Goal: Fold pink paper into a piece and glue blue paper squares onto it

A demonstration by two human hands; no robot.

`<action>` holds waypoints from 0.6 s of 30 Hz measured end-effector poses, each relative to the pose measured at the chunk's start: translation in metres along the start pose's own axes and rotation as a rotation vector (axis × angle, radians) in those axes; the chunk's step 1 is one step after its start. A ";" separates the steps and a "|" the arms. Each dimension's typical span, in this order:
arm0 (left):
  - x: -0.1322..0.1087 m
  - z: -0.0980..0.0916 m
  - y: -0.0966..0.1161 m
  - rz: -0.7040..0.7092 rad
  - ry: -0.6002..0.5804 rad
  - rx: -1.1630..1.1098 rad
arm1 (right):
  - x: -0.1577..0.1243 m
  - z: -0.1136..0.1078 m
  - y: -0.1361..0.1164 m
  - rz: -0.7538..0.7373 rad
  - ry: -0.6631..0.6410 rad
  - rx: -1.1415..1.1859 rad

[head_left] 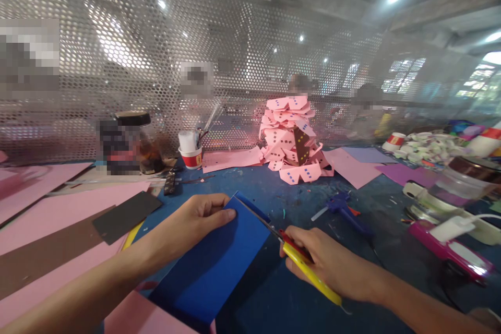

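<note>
My left hand [207,212] pinches the upper corner of a blue sheet of paper [215,271], thumb on top. In my right hand [313,253] is a pair of scissors [303,263] with yellow and red handles, fingers wrapped round them. The blades lie along the sheet's upper right edge, with a narrow blue strip [254,209] on their far side. Beyond my hands stands a pile of folded pink paper pieces [289,141] dotted with small dark squares.
A blue glue gun [348,214] lies to the right, near a magenta power strip [450,250]. Pink sheets [129,313] and a dark card [127,216] are on the left. A paper cup of tools [191,156] and a lidded jar [151,146] stand by the perforated metal screen [235,36].
</note>
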State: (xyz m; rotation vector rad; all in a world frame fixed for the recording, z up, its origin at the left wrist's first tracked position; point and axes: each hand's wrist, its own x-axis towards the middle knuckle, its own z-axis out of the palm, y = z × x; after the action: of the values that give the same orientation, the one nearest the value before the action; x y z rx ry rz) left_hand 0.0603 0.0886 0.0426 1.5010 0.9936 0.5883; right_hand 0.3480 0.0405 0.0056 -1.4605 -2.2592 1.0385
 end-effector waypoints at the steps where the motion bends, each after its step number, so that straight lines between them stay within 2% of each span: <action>1: 0.000 0.001 0.000 -0.003 -0.006 -0.003 | 0.000 0.000 -0.001 0.001 0.001 0.001; 18: -0.001 0.005 0.000 0.008 -0.023 -0.010 | 0.001 0.005 0.001 -0.009 0.012 0.061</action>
State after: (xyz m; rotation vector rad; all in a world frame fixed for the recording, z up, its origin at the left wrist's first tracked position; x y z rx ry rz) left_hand 0.0634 0.0852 0.0416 1.5002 0.9657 0.5798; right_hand 0.3452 0.0397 0.0013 -1.4265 -2.2035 1.0832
